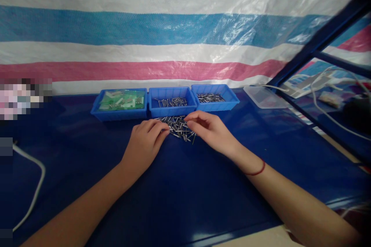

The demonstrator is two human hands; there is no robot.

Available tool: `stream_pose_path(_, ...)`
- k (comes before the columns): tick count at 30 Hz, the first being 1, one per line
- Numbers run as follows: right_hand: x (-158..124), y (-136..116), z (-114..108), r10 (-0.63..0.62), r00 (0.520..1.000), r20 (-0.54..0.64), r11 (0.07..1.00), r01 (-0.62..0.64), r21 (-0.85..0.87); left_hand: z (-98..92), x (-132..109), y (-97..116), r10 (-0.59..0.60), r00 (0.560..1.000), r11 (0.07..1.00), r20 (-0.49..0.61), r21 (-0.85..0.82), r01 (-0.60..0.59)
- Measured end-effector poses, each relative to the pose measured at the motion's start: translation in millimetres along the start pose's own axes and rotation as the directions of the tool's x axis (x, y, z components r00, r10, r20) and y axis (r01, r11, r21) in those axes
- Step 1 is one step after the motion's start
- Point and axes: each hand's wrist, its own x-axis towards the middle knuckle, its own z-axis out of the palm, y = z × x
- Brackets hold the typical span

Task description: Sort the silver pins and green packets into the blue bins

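A loose pile of thin metal fasteners (181,128), like small rivets or screws, lies on the blue tabletop in front of the middle bin. My left hand (146,139) is at the pile's left edge, its thumb and fingers closed together at the tips. From the right, my right hand (213,129) reaches in with thumb and index finger curled into a pinch at the pile. What either pinch holds is too small to make out. Just behind, the middle blue bin (172,112) contains more fasteners (178,102).
A left blue bin (121,115) holds a green plastic bag (111,101) with small parts. The right blue bin (218,105) contains metal pieces. Beside it lies a clear plastic lid or tray (266,98). White cables (40,177) and a dark blue frame bar (315,44) flank the table.
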Motion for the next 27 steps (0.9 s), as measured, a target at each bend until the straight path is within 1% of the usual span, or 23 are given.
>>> stream_pose_path(2,-5,-1,5,-0.091,0.992,0.091,0.983,0.104,-0.153,0.2,-1,3,0.032,0.999,0.997,-0.012,-0.070,-0.033)
stream_pose_path(5,-11,-3,11,-0.173,0.971,0.167,0.937,0.214,-0.275,0.9,-3,10,0.047,0.998,0.976,-0.041,-0.211,-0.055)
stream_pose_path(7,-13,-3,12,-0.222,0.954,0.200,0.906,0.277,-0.319,1.5,-4,14,0.011,0.999,0.949,-0.052,-0.314,-0.027)
stream_pose_path(9,-12,-3,12,-0.246,0.942,0.227,0.890,0.312,-0.332,2.2,-4,16,-0.059,0.997,0.915,-0.040,-0.402,0.038)
stream_pose_path(11,-11,-2,12,-0.239,0.943,0.231,0.902,0.303,-0.307,3.3,-4,17,-0.152,0.988,0.869,-0.018,-0.479,0.125)
stream_pose_path(13,-10,-2,11,-0.208,0.953,0.221,0.928,0.263,-0.262,4.4,-5,17,-0.245,0.970,0.808,0.003,-0.553,0.205)
stream_pose_path(16,-10,-2,12,-0.159,0.964,0.213,0.956,0.204,-0.211,5.3,-6,15,-0.323,0.946,0.735,0.034,-0.620,0.273)
stream_pose_path(21,-11,-2,12,-0.133,0.967,0.215,0.970,0.172,-0.174,5.6,-8,14,-0.328,0.943,0.716,0.056,-0.637,0.287)
stream_pose_path(27,-12,-4,12,-0.156,0.960,0.235,0.963,0.200,-0.179,5.6,-8,15,-0.320,0.946,0.714,0.056,-0.641,0.280)
